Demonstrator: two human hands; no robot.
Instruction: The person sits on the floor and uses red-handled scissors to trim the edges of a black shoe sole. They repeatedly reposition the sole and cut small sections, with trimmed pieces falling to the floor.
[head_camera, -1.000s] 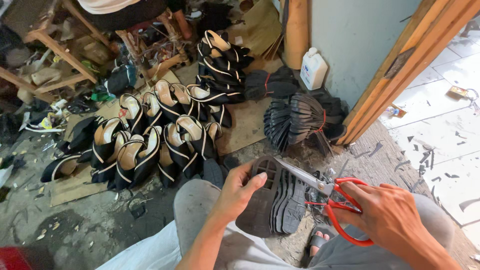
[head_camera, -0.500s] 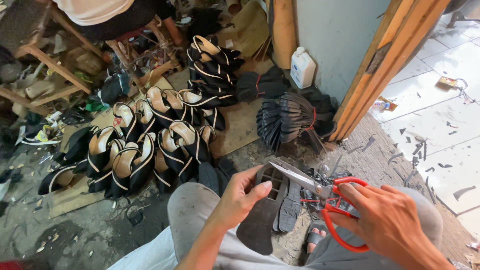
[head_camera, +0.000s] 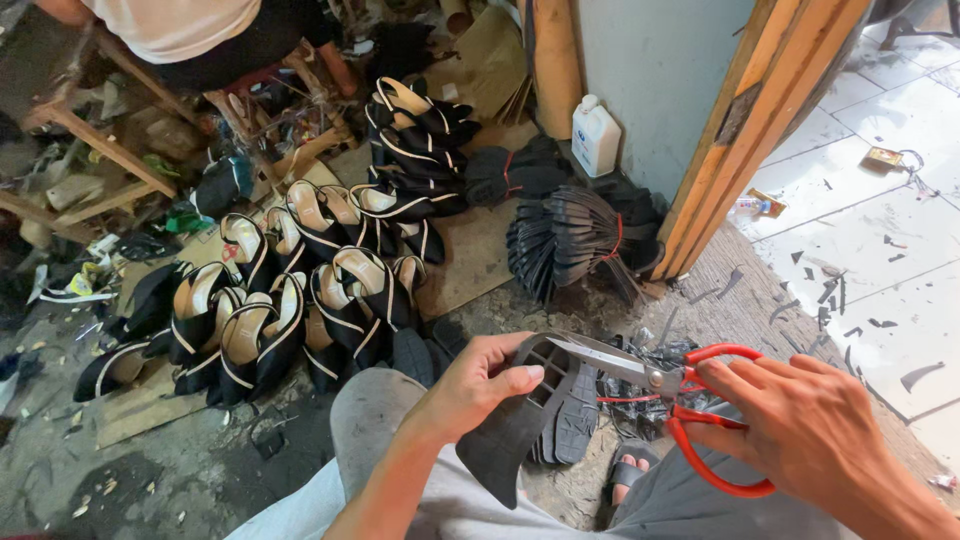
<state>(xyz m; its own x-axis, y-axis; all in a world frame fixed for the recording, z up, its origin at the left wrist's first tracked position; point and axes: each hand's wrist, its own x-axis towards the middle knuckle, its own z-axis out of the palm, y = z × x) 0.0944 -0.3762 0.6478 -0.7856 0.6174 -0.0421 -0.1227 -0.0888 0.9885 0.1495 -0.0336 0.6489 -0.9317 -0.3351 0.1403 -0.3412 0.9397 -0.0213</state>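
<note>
In the head view, the left hand (head_camera: 480, 385) is holding a black shoe sole (head_camera: 515, 425) over the person's lap. Its fingers (head_camera: 510, 380) are pinching the top edge of the sole, with the thumb pressed on the front. The sole is hanging down, tilted a bit to the left.

The right hand (head_camera: 815, 430) is holding red scissors (head_camera: 690, 405). Its fingers are poking through the red loops and gripping them. The shiny blades are lying close together, and their tips are touching the top of the sole, right beside the left thumb.

Just below the blades, more black soles (head_camera: 575, 420) are lying stacked on the floor (head_camera: 150, 470). Further away, a big pile of black and tan shoes (head_camera: 300, 310) is sitting on the floor. A bundle of black soles tied with a red band (head_camera: 575, 240) is lying near a wooden door frame (head_camera: 750, 130). A white plastic jug (head_camera: 596, 137) is standing by the wall. Another person (head_camera: 190, 30) is sitting at the top left.
</note>
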